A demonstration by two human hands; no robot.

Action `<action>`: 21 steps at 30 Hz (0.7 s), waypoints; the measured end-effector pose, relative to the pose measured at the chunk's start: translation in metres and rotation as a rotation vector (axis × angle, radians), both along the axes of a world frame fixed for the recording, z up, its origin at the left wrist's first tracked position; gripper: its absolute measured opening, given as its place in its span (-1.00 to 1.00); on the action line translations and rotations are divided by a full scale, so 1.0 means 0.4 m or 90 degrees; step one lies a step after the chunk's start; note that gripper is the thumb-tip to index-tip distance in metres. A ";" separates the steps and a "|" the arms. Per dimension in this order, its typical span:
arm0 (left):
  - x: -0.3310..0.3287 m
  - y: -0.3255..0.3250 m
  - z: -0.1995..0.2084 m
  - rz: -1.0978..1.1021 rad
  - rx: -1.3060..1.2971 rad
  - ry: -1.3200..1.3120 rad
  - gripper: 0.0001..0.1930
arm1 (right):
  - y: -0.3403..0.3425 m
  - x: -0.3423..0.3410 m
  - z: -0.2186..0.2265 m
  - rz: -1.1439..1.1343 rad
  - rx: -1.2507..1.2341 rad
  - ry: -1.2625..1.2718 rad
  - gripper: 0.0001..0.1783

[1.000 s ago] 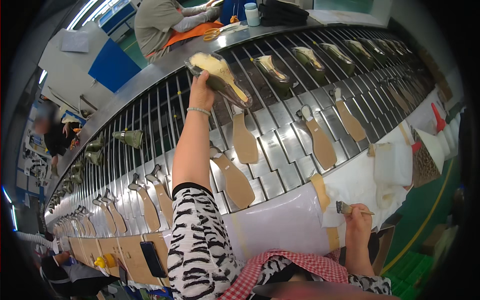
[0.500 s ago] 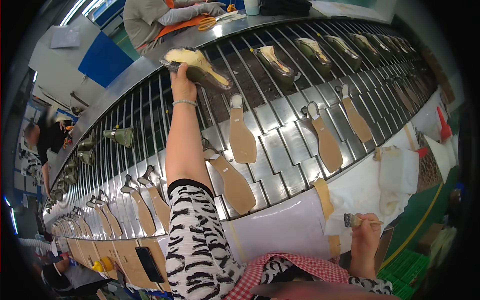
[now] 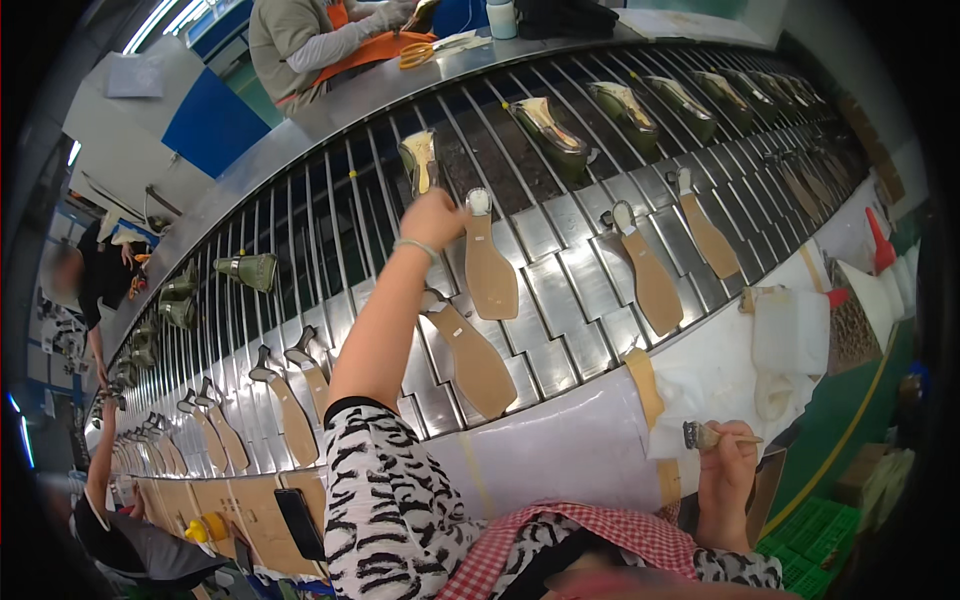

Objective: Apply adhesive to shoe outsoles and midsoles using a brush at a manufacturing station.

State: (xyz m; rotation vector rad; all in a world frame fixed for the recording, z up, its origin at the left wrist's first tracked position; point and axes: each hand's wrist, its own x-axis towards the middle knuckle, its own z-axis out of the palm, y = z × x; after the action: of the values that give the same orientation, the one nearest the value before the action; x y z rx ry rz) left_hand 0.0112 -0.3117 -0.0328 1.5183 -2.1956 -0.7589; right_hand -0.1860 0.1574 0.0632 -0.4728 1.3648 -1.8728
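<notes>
My left hand (image 3: 432, 220) reaches over the slatted conveyor, its fingers bent at the heel end of a tan shoe sole (image 3: 491, 275). Whether they grip the sole I cannot tell, since they are partly hidden. Just beyond this hand lies a green shoe upper (image 3: 420, 160) with a pale yellow underside, resting on the rails. Down at the right, my right hand (image 3: 728, 465) is closed around the wooden handle of a short brush (image 3: 702, 436), whose bristles are dark and point left. A second sole (image 3: 474, 362) lies nearer me, below my left wrist.
Several green uppers (image 3: 550, 130) run along the far rails, and more soles (image 3: 650, 285) along the near plates. A white container (image 3: 790, 335) stands on the right-hand cloth. Across the conveyor a person (image 3: 310, 45) handles a shoe beside orange scissors (image 3: 416, 55). A phone (image 3: 298, 522) lies at lower left.
My left hand has let go of the green upper, now on the rails, and has come nearer, to the sole's heel. My right hand still holds the brush. The person opposite has raised a shoe.
</notes>
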 end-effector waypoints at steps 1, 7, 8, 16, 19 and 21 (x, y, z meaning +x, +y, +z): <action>-0.017 0.044 -0.005 -0.028 -0.014 -0.128 -0.51 | 0.006 -0.001 0.000 0.002 -0.003 -0.001 -0.82; -0.097 0.143 -0.037 0.017 0.094 -0.189 -0.43 | 0.035 0.000 0.009 0.019 -0.048 -0.004 -0.84; -0.104 0.136 -0.053 0.016 0.095 -0.189 -0.43 | 0.043 0.000 0.010 0.007 -0.055 -0.009 -0.85; -0.130 0.092 -0.070 0.099 0.453 0.722 -0.72 | 0.106 -0.026 0.005 0.001 -0.084 -0.019 -0.86; -0.120 0.159 -0.012 0.087 0.469 0.772 -0.73 | 0.114 -0.027 0.014 0.012 -0.090 -0.035 -0.87; -0.108 0.238 -0.002 0.061 0.500 0.765 -0.73 | 0.115 -0.023 0.025 0.007 -0.104 -0.034 -0.86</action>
State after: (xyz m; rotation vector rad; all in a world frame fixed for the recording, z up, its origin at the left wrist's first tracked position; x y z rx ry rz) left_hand -0.0319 -0.2164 -0.0338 0.9076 -0.9298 -1.9630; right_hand -0.1953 0.2034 0.0733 -0.5071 1.1783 -1.9829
